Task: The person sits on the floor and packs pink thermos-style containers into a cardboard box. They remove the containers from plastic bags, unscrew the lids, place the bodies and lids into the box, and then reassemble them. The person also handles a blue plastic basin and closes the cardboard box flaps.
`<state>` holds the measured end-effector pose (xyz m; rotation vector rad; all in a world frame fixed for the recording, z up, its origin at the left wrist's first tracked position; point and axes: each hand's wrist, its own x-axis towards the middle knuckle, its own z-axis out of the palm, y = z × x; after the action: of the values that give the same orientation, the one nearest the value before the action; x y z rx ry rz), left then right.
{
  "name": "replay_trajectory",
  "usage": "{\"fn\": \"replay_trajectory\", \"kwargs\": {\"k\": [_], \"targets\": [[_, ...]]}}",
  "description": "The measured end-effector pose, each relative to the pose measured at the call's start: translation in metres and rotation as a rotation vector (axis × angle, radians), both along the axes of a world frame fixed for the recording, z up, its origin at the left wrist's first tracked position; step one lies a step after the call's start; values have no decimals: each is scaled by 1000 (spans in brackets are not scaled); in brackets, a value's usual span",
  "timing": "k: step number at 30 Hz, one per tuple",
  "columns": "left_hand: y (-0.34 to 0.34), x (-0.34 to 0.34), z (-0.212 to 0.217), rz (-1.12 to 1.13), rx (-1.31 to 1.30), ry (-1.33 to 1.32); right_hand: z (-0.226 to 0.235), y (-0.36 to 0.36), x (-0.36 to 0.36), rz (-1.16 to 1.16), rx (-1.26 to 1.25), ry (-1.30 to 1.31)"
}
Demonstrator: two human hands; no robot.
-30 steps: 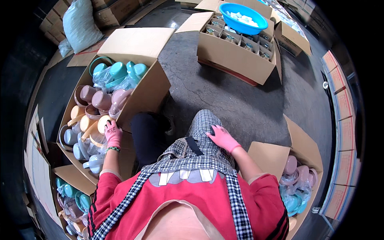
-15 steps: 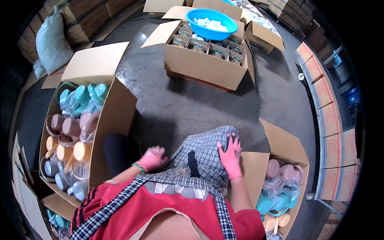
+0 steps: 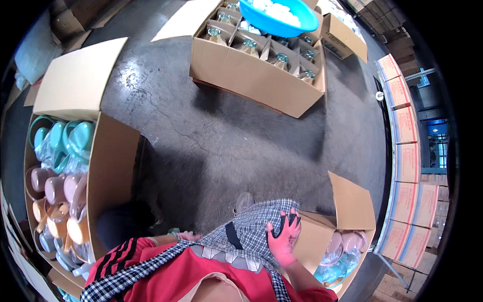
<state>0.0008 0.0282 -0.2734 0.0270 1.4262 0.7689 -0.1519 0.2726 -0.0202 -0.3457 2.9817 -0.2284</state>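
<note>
My right hand, in a pink fingerless-looking glove with dark patches, lies with spread fingers on the black-and-white checked apron over my knee. It holds nothing. My left hand shows only as a pink sliver at the apron's left edge; its fingers are mostly hidden by my clothes. Left of me stands an open carton packed with plastic-wrapped cup-like items in teal, mauve, orange and grey-blue. Close to my right hand is another open carton with similar mauve and teal items.
Ahead, a divided carton holds several clear glass bottles. A blue basin of white pieces rests on it. Stacked cartons line the right side. A pale sack stands at the far left.
My view has shifted, so the bottle carton looks larger and both side cartons sit lower. My left hand has dropped mostly out of sight; my right stays on the apron.
</note>
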Motion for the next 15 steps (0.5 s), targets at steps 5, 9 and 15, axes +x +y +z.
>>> {"fn": "replay_trajectory", "kwargs": {"k": [5, 9, 15], "targets": [[4, 0, -16, 32, 16, -126, -10, -2, -21, 196, -8, 0], [5, -1, -13, 21, -13, -170, -3, -12, -32, 240, 2, -87], [-23, -60, 53, 138, -298, 230, 32, -25, -34, 62, -35, -366]]}}
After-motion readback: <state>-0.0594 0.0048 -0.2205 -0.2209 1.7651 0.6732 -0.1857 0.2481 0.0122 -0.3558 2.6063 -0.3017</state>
